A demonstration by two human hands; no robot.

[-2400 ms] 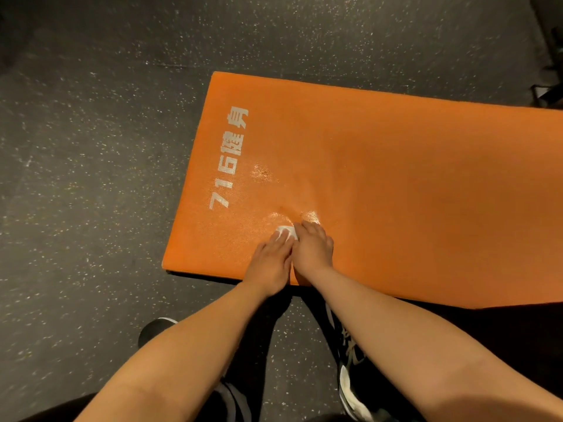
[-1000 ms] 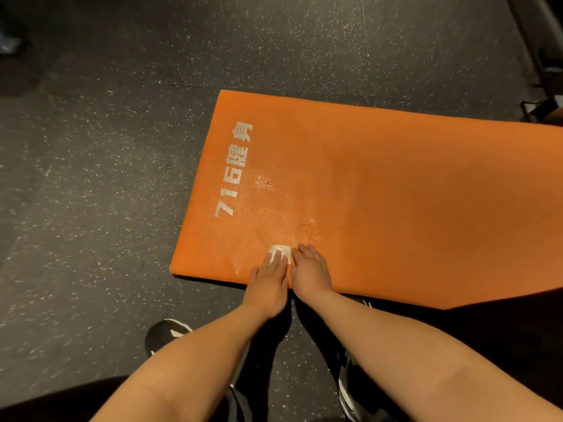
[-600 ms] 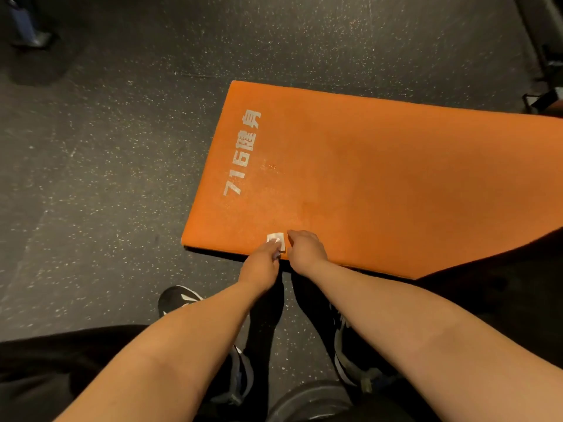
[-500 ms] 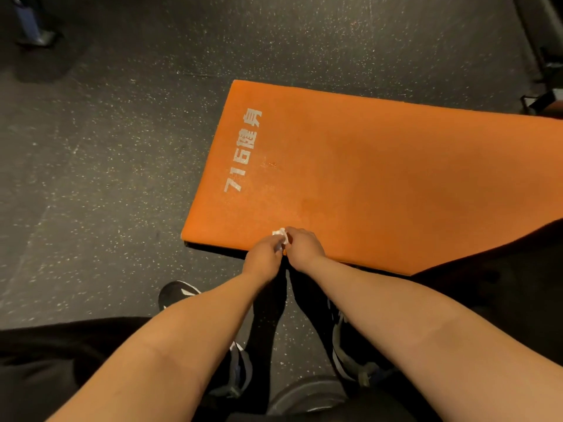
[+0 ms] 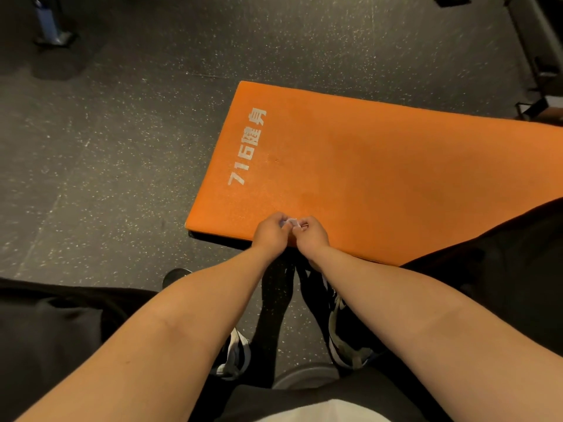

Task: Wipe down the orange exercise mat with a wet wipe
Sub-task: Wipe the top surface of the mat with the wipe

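The orange exercise mat point(image 5: 380, 166) lies flat on the dark floor, with white "716" lettering along its left short end. My left hand point(image 5: 269, 231) and my right hand point(image 5: 313, 236) are side by side over the mat's near edge. Between their curled fingertips both pinch a small crumpled white wet wipe point(image 5: 291, 222), which is held just above the mat. Most of the wipe is hidden by the fingers.
Speckled black rubber floor point(image 5: 106, 147) surrounds the mat. My two shoes point(image 5: 344, 330) stand just in front of the near edge. A metal frame point(image 5: 536, 56) stands at the far right, and a blue post on a base point(image 5: 48, 25) at the far left.
The hands pulled the wipe back from the mat's middle to its near edge, then curled and lifted it off the surface. The wet sheen on the mat has faded.
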